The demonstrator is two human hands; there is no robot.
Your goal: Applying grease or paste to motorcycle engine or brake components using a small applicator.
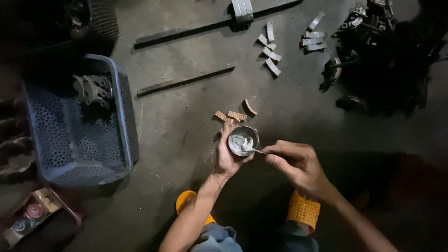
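Down on the concrete floor [196, 140], our left hand [227, 156] has its fingers wrapped around a small metal tin [243, 140] of grey paste, while our right hand [298, 165] pinches a thin stick [258, 150] dipped into it. Brown lining pieces [232, 116] sit just beyond the tin, with a blue perforated basket [79, 140] off to the left.

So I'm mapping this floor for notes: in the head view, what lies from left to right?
Blue perforated basket → left hand → small metal bowl of grey paste → right hand → dark pile of metal parts.
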